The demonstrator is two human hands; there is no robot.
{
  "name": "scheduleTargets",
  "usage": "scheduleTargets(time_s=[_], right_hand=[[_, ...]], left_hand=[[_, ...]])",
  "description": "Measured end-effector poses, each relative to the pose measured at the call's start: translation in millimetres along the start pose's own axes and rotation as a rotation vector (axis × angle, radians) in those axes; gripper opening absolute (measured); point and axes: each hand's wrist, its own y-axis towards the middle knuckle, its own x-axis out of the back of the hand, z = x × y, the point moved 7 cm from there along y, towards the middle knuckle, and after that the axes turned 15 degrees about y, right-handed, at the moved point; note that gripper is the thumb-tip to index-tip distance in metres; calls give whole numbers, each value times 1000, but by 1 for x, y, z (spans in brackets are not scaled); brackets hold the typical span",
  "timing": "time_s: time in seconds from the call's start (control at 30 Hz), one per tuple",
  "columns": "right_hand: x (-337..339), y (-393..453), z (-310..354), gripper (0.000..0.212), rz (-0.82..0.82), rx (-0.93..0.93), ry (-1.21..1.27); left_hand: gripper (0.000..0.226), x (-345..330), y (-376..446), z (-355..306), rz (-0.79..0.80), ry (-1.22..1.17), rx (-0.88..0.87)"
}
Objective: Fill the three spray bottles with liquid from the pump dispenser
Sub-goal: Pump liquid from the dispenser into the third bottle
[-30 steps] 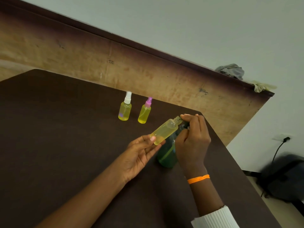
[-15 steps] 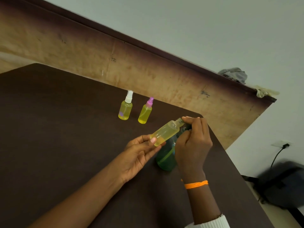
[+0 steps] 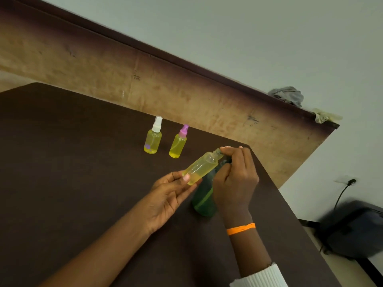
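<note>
An uncapped spray bottle (image 3: 202, 167), partly filled with yellow liquid, is held tilted with its neck against the pump head of a green pump dispenser (image 3: 204, 198). My left hand (image 3: 170, 193) pinches the bottle's base. My right hand (image 3: 234, 177) curls over the dispenser's pump head and hides it. Two capped spray bottles of yellow liquid stand upright further back: one with a white cap (image 3: 153, 135) and one with a pink cap (image 3: 178, 141).
The dark brown table (image 3: 62, 172) ends close to the right of the dispenser. A brown wall panel (image 3: 186, 96) runs behind it, with crumpled cloth (image 3: 288, 95) on its top. A dark bag (image 3: 356, 228) and a plugged cable (image 3: 344, 189) lie right.
Both hands, the tilted bottle and the dispenser keep the same pose; only the view has shifted slightly.
</note>
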Motion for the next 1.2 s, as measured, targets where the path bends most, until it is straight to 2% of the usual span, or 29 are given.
scheduleTargets(time_s=[0.13,0.33,0.6,0.83,0.97,1.07,1.2], right_hand=[[-1,9,9,34,72,-8,-88],[-3,-22,-5,37,-74,-47,-18],[9,4,-1,36,37,-57,14],[-7,-23,-10,40,-116,-53,63],[0,-13,-2,36,-49,-40,31],[5,3,-1,29,17,-21,-64],[1,-10,1,32,-35,-24,-75]], left_hand=[[37,-1,1,-3,-3,-12,-17],[38,1,3,3,7,23,8],[46,-1,1,2,20,6,8],[52,3,5,6,21,-7,28],[44,0,2,4,24,-2,25],[49,-3,0,2,28,-4,12],[50,1,2,2,13,-12,4]])
